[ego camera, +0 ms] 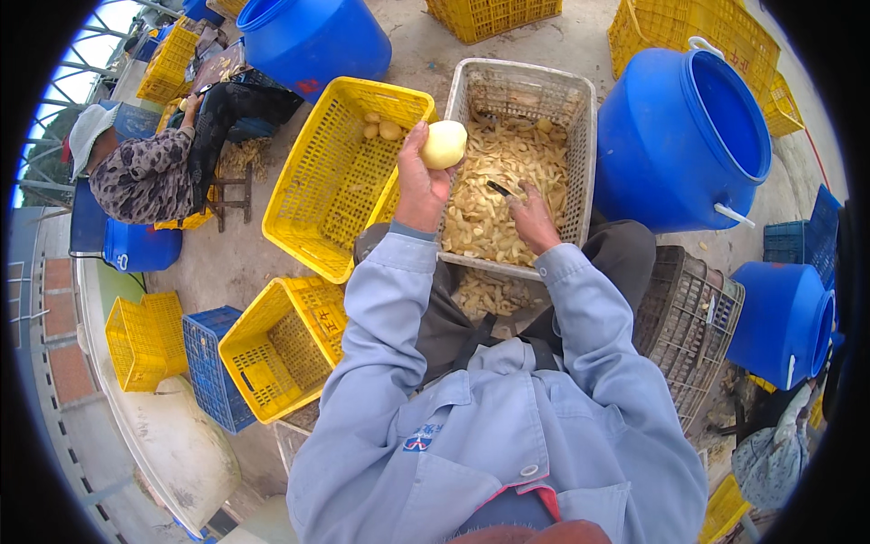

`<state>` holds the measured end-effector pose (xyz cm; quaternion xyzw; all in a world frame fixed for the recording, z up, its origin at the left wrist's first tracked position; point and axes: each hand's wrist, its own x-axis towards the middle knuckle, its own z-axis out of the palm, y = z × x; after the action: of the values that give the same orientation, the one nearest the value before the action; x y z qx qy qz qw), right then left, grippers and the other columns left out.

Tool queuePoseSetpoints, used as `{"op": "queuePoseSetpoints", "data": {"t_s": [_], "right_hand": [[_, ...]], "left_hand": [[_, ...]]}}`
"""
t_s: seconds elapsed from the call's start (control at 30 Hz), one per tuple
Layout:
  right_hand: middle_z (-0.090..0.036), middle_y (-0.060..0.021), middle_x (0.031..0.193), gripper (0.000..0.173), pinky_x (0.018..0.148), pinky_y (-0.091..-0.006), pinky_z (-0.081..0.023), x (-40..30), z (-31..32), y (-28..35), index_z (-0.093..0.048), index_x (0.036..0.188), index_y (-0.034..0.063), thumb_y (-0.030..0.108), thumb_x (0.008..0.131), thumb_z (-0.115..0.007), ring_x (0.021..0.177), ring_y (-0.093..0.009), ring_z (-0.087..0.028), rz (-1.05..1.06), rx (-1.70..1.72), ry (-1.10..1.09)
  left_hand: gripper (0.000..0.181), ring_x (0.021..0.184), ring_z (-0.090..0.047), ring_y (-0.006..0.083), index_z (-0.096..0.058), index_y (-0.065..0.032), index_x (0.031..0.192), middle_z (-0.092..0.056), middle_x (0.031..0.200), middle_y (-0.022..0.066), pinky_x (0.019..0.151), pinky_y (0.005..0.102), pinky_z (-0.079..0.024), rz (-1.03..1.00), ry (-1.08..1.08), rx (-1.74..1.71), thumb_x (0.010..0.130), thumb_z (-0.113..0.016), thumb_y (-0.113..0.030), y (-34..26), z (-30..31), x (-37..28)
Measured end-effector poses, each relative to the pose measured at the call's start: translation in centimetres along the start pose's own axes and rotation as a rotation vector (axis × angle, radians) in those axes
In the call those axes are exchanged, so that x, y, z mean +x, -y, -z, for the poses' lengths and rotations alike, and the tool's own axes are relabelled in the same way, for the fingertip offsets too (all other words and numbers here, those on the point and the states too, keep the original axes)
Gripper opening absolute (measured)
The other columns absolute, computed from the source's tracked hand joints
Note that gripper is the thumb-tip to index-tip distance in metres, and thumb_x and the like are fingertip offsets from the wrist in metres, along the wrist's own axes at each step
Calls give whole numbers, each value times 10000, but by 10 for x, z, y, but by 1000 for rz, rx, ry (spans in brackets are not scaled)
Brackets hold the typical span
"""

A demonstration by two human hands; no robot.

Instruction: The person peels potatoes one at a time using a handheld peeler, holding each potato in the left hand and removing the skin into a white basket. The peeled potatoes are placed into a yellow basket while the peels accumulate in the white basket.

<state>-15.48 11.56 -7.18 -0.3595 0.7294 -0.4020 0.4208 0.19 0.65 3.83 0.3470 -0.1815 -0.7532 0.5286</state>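
Note:
In my left hand [423, 178] is a pale, peeled potato [444, 145], held up over the near edge between two crates. My right hand [533, 216] grips a dark-handled peeler [501, 188], its blade hard to make out, low over a heap of peelings [506, 234]. Those peelings fill the bottom of a dirty white plastic crate [590, 163] in front of my knees. One unpeeled-looking potato [544, 125] lies at the heap's far side. Left of it, a yellow crate [299, 204] has several brown potatoes [385, 129] in its far corner.
A large blue drum [669, 136] stands right of the white crate, another blue drum [319, 47] at the far left. A yellow crate [272, 360] and a dark slatted crate [686, 326] flank me. A person [146, 166] in a hat sits at left; another person [771, 462] is at lower right.

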Motion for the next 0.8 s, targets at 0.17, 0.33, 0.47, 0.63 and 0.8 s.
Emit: {"op": "queuePoseSetpoints", "data": {"t_s": [0.17,0.33,0.47,0.63,0.8], "right_hand": [[-586,-82,823,507,625,-288,-448,-2,13,5,-402,1338,-29,171,903,-568,670,-140,-532,5,192,56],[-444,26,685,344,403,-209,-274,-29,22,51,-480,1245,53,171,929,-546,445,-57,-342,35,267,127],[-442,38,688,135,434,-222,-304,-45,11,69,-500,958,125,190,908,-608,487,-63,-367,-155,1170,500],[-502,17,780,232,436,-209,-314,-47,-6,106,-491,1042,127,235,899,-637,497,-46,-367,-61,1210,392],[-551,-5,920,313,454,-203,-330,-46,-8,111,-478,1114,138,307,900,-633,510,-42,-359,-43,1152,352]], "left_hand": [[272,968,-607,252,-539,-145,1112,-615,1082,68,755,422,-514,-6,9,12,884,-601,-279,0,-1,-4],[237,979,-601,256,-523,-137,1058,-605,1052,74,806,447,-517,-99,129,-25,856,-641,-171,2,6,-1],[308,1001,-589,255,-499,-133,1057,-593,1057,81,860,459,-508,-216,197,-82,813,-679,-79,9,3,-6],[317,1039,-565,236,-463,-101,1075,-554,1131,107,910,414,-503,-200,293,-138,828,-652,-39,13,-10,-21],[285,1108,-536,260,-484,-99,1097,-551,1184,116,972,444,-460,-256,468,-2,850,-623,-68,16,-16,-29]]}}
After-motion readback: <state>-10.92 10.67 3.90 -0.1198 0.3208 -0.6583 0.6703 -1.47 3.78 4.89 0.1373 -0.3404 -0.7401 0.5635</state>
